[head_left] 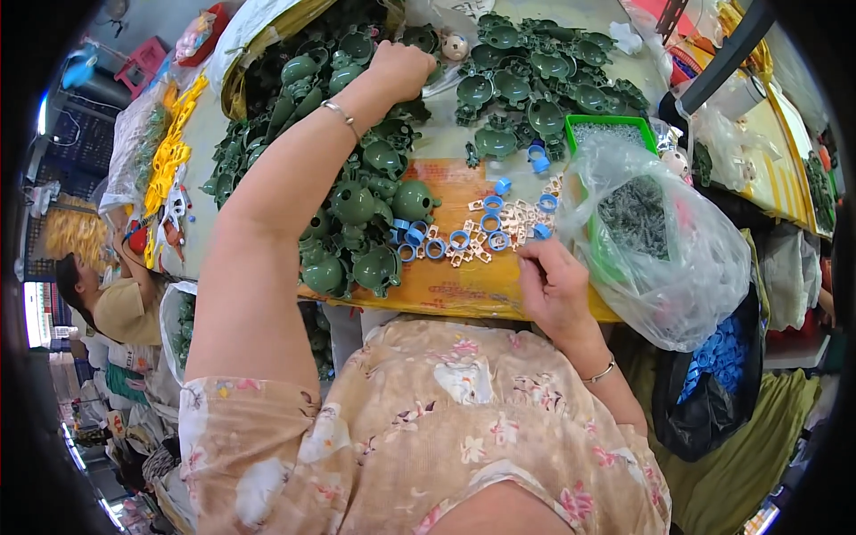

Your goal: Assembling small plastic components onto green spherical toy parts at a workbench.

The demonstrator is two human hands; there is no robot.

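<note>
My left hand (pixel 403 71) reaches across a heap of dark green, bowl-shaped plastic parts (pixel 357 203) to its far edge. The fingers are curled in, and what they hold, if anything, is hidden. One green part lies right beside its knuckles. My right hand (pixel 555 278) is at the table's near edge, fingers bent and drawn together; I cannot make out anything in them. Just beyond its fingertips are a blue ring (pixel 541 232) and a scatter of small cream-coloured plastic pieces (pixel 517 218). Several more blue rings (pixel 459 240) lie to their left.
A second heap of green parts (pixel 546 67) is at the back. To the right stand a green tray (pixel 571 121) and a clear plastic bag (pixel 682 267) with dark bits inside. A black bag (pixel 704 415) of blue pieces hangs below. Another person (pixel 125 299) is at far left.
</note>
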